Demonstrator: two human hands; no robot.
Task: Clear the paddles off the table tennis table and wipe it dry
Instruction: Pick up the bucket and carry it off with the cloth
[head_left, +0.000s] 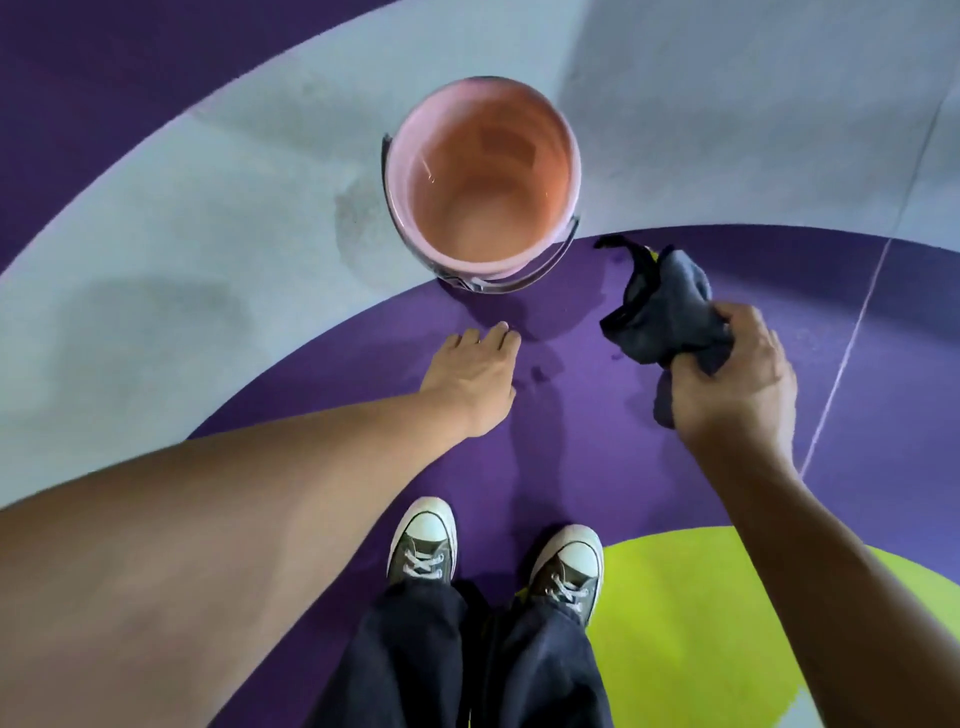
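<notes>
Pink plastic bucket (545, 171) upright on the floor (208, 234), seen almost straight down. Its base straddles the curved edge where a pale blue-grey band meets purple. A wire handle (540, 270) lies down along the near side; the far part of it is hidden behind the rim. There is a small glint on the inner wall, but I cannot tell whether any water is inside.

The right hand (737, 384) grips a dark grey cloth (670, 317), fingers curled tight round the bunched middle. One loose end sticks up toward the bucket and another hangs below the palm. The fingers cover the cloth's middle, and the fingertips themselves are out of sight. The cloth is held in the air, just right of the bucket and not touching it.

The left hand (475, 369) reaches forward, palm down, fingers straight and close together, holding nothing. It stops short of the bucket. Whether it touches the floor I cannot tell.

There are darker blotches (358, 218) on the pale band left of the bucket, possibly damp. A thin pale line (852, 343) runs across the purple at right.

Two grey canvas shoes (423, 545) with white toe caps, heels covered by dark trousers (415, 654), which the bottom edge cuts off. A lime-green patch (701, 623) lies by the right foot, partly behind the right forearm.
</notes>
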